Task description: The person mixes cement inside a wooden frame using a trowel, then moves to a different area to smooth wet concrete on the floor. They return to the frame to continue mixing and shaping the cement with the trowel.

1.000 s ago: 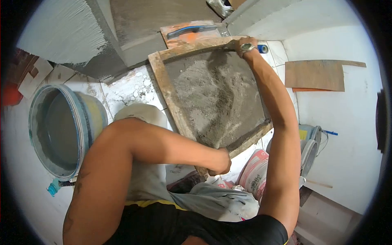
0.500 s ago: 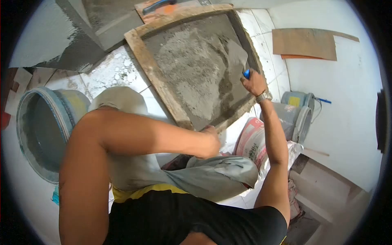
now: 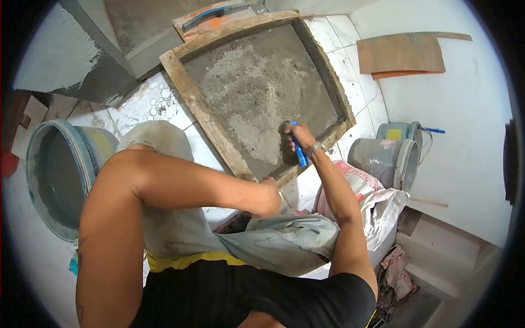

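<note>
A: What has just changed under your right hand (image 3: 299, 136)?

B: You have drawn the trowel (image 3: 300, 154) toward yourself. A second ago your hand was at the frame's far right corner, then it came down the right side. Now it is near the edge closest to you, inside the frame (image 3: 202, 112).

A: Your fingers are closed round its blue handle, which slants back toward your body. The blade can't be made out.

B: And your left hand (image 3: 266, 198)?

A: It is about where it was, by the near corner of the frame. Your fingers look curled, but I can't tell whether they grip the wood.

B: Look at the mortar (image 3: 268, 90) too. The dark furrow in its right part has mostly gone, and that side looks smoother. The middle is rough and paler.

A: So your stroke seems to have spread the wetter stuff, I'd judge, and you now act on the mortar nearest you, with the rough patch beyond your hand.

B: The float (image 3: 216, 11) lies past the far edge, the bucket (image 3: 101, 143) stands to your left, and the sack (image 3: 355, 177) is just beside your right forearm.
</note>
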Motion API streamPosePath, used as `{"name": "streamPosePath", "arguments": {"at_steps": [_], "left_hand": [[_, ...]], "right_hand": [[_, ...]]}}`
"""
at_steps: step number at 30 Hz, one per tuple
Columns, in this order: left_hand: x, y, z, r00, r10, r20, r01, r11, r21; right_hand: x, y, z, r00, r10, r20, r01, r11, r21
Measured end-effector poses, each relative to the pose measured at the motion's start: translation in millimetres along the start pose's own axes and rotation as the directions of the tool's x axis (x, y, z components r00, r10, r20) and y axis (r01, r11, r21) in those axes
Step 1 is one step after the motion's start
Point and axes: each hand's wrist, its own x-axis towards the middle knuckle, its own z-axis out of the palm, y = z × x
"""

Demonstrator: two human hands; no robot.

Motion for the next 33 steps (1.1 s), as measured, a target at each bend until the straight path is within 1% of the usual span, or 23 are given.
{"name": "streamPosePath", "arguments": {"at_steps": [1,2,4,5,6,7,8,9,10,12,14,15,17,18,20,22,25,26,28,29,31,32,33], "left_hand": [[0,-2,1,1.000,-0.013,-0.004,0.013,1.000,-0.007],[-4,-3,-4,1.000,-0.019,0.005,0.019,1.000,0.016],[-5,-5,-5,1.000,-0.015,0.015,0.015,0.999,0.033],[-3,-7,-4,1.000,-0.024,0.020,0.023,0.999,0.027],[-3,-8,-5,0.999,-0.031,0.025,0.030,0.999,0.026],[-2,-7,-8,0.999,-0.026,0.021,0.026,0.999,0.032],[-4,-5,-11,0.999,-0.038,0.035,0.036,0.998,0.048],[-7,-5,-14,0.997,-0.054,0.048,0.051,0.997,0.061],[-12,-5,-16,0.997,-0.064,0.043,0.062,0.996,0.061],[-18,-1,-13,0.994,-0.061,-0.090,0.060,0.998,-0.013],[-25,1,-11,0.989,-0.051,-0.137,0.053,0.999,0.010],[-31,1,-16,0.994,-0.037,-0.106,0.039,0.999,0.012],[-35,0,-17,0.997,-0.028,-0.077,0.030,0.999,0.032],[-32,-2,-8,0.995,-0.034,-0.094,0.036,0.999,0.025],[-24,-6,1,0.992,-0.052,-0.115,0.055,0.998,0.025],[-16,-6,2,0.998,-0.043,-0.041,0.045,0.998,0.049],[-14,-5,0,0.998,-0.049,-0.048,0.050,0.998,0.025],[-15,-5,-2,0.999,-0.039,-0.038,0.040,0.999,0.032],[-24,-3,-4,0.993,-0.067,-0.102,0.074,0.995,0.066],[-29,-1,-5,0.994,-0.048,-0.094,0.054,0.996,0.065],[-39,-1,-8,0.986,-0.065,-0.156,0.080,0.993,0.088],[-39,-1,-7,0.986,-0.054,-0.155,0.069,0.994,0.090],[-39,-1,-6,0.988,-0.049,-0.148,0.064,0.993,0.098]], "right_hand": [[-5,-8,-5,1.000,0.020,0.010,-0.021,0.997,0.070],[-8,-17,-8,1.000,0.019,0.021,-0.020,0.998,0.059],[-21,-30,-11,0.968,-0.229,-0.102,0.212,0.965,-0.154],[-27,-41,-11,0.927,-0.354,-0.125,0.275,0.866,-0.417],[-35,-46,-8,0.927,-0.352,-0.132,0.270,0.868,-0.417],[-41,-51,-5,0.828,-0.540,-0.151,0.303,0.658,-0.690],[-45,-55,-3,0.704,-0.704,-0.095,0.256,0.376,-0.891],[-49,-58,-8,0.743,-0.661,-0.102,0.236,0.402,-0.884],[-47,-56,-14,0.739,-0.668,-0.095,0.242,0.393,-0.887],[-27,-36,-34,0.750,-0.622,-0.224,0.294,0.617,-0.731],[13,-11,-74,0.774,-0.527,-0.352,0.177,0.713,-0.678],[34,3,-94,0.772,-0.529,-0.353,0.180,0.713,-0.678],[65,11,-125,0.867,-0.341,-0.364,0.040,0.775,-0.630],[68,2,-121,0.861,-0.351,-0.369,0.046,0.775,-0.630],[82,-16,-100,0.859,-0.428,-0.281,0.073,0.646,-0.760],[103,-29,-72,0.874,-0.437,-0.214,0.108,0.603,-0.790],[31,-77,-34,0.916,-0.381,-0.124,0.114,0.545,-0.830],[14,-81,-36,0.916,-0.377,-0.135,0.108,0.558,-0.823],[-11,-74,-43,0.781,-0.624,-0.032,0.255,0.365,-0.895],[-15,-62,-49,0.790,-0.611,-0.044,0.244,0.380,-0.892],[-23,-41,-69,0.721,-0.676,-0.151,0.237,0.445,-0.863],[-17,-24,-81,0.725,-0.670,-0.159,0.228,0.451,-0.863],[1,4,-95,0.768,-0.583,-0.264,0.123,0.539,-0.833]]}}
